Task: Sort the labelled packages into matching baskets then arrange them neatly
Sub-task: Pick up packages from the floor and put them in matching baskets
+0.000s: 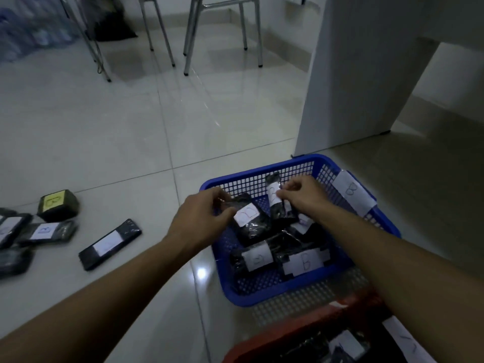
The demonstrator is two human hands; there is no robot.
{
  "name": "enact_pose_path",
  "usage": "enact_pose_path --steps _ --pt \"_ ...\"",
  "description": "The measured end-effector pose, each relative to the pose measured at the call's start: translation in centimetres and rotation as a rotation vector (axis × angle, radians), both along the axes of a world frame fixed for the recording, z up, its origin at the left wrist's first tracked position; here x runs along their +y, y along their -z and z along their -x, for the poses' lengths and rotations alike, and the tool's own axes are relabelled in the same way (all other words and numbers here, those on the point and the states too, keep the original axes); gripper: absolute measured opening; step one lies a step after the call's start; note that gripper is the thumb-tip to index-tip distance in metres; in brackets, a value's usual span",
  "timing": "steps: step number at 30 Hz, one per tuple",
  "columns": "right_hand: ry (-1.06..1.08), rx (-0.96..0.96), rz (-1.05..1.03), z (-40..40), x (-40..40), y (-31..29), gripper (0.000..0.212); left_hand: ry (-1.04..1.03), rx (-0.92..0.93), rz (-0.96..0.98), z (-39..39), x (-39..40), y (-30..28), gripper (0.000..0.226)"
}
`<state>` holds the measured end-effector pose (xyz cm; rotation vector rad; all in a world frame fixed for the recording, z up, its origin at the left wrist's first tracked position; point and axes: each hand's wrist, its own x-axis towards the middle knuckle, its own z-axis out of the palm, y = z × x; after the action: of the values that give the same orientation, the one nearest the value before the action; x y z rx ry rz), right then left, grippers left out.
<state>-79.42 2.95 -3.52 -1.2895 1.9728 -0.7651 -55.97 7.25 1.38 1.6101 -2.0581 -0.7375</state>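
Packages in black wrap with white labels marked "B" fill the blue basket (296, 301) at lower right, itself tagged "B" on its right rim. Your left hand (201, 213) pinches one package (248, 221) by its left edge; your right hand (301, 192) pinches an upright roll (275, 203). More packages (110, 243) lie at left on the bare floor (131, 142). The red basket (301, 334) touches the blue one's near rim.

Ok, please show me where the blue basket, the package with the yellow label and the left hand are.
blue basket (258, 302): head view, on its near rim.
package with the yellow label (53, 201): head view, on the yellow label itself.
left hand (203, 214): head view, on the back of the hand.
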Motion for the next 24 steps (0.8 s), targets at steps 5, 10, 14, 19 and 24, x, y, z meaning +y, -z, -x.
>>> enact_pose_path --steps 5,10,14,19,24 --pt "-0.013 0.322 0.125 -2.3 1.8 -0.8 0.027 -0.027 -0.097 0.038 -6.5 1.8 -1.0 0.023" --pt "-0.334 0.335 0.313 -12.1 3.9 -4.4 0.030 -0.118 -0.015 0.028 -12.7 3.7 -2.4 0.022" --pt "-0.587 0.241 0.324 -22.3 5.6 -7.0 0.025 -0.151 -0.089 0.041 -20.4 5.7 -3.8 0.018" --pt "-0.752 0.244 0.304 -33.8 7.0 -8.1 0.018 -0.302 -0.152 0.034 -33.8 10.7 -4.1 0.013" --pt "-0.905 0.264 0.337 -46.6 9.9 -7.7 0.017 -0.450 -0.279 -0.045 -46.9 18.8 -1.5 0.016"
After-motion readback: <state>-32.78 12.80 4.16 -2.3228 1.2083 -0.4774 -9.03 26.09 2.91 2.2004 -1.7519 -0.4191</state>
